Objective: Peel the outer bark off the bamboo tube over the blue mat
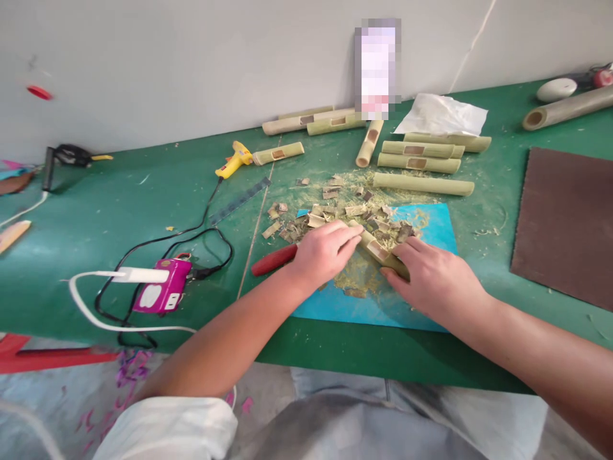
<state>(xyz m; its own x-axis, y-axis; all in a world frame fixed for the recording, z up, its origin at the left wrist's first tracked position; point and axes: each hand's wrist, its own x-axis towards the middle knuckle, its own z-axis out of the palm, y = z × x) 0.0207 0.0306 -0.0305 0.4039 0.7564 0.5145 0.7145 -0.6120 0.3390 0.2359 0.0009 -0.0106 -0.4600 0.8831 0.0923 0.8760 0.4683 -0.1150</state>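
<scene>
A short bamboo tube [375,245] with a rectangular window cut in its side slants between my two hands over a blue sheet [316,303]. My left hand [325,251] is closed on its far end, thumb and fingers close together. Around the near end my right hand [431,276] is wrapped. Beside my left hand lies a red handle [274,260]; whatever it belongs to is hidden under the hand. Bamboo chips [330,191] and fine shavings are heaped behind and under the tube.
Several cut bamboo tubes [419,164] lie behind the chips, near a white tissue [443,115]. A yellow hot glue gun [234,161], its cord and a purple power strip [163,287] are leftward. A brown mat [567,223] lies right. A blurred upright panel [378,67] leans at the wall.
</scene>
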